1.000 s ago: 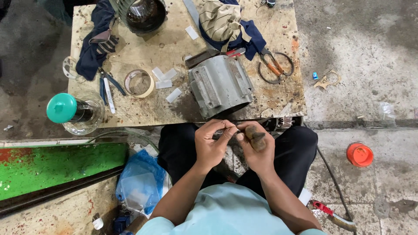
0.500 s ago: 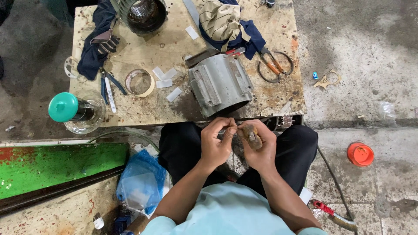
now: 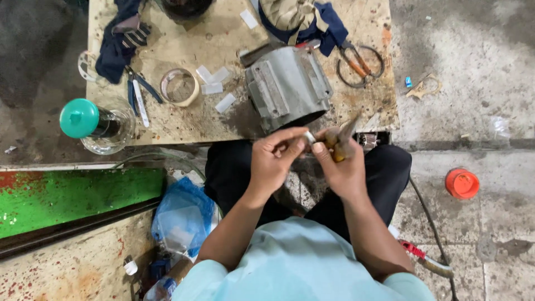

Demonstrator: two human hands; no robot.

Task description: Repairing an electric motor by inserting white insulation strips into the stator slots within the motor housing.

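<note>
Stained plywood board on cracked concrete floor.

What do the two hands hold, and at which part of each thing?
The right hand holds a brown-handled tool by its handle. The left hand pinches a small pale piece at its end with the fingertips.

Grey ribbed metal housing on a stained wooden board, tape roll, blue-handled pliers, scissors, teal-capped jar, blue plastic bag, orange lid on concrete floor
</note>
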